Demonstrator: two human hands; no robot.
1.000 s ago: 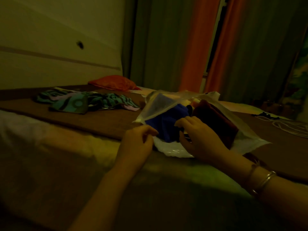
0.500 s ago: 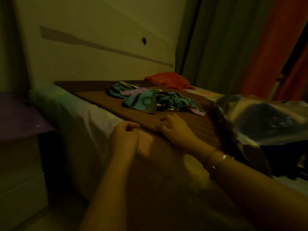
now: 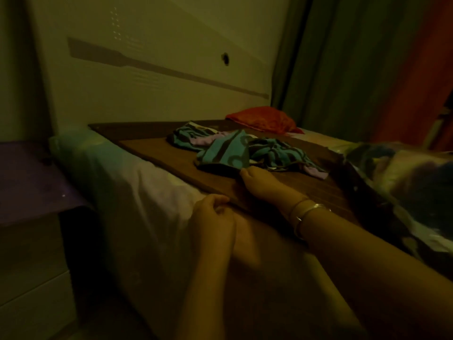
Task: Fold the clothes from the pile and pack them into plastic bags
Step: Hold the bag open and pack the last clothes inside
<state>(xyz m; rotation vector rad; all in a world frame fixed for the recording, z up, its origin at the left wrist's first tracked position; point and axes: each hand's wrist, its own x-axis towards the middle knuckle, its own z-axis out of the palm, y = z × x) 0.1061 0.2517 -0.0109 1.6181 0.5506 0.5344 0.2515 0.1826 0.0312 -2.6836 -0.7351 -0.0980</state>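
Bare brown mat (image 3: 157, 153) left of teal clothes (image 3: 228, 153); plastic bag (image 3: 404, 173) crowding the right.

A crumpled pile of clothes (image 3: 247, 149), teal with dark brown curved patterning and pale lilac patches, lies spread flat across the centre of the frame. At the right edge of the frame a clear plastic bag (image 3: 402, 173), blurred, holds dark blue fabric and lies well apart from the pile.
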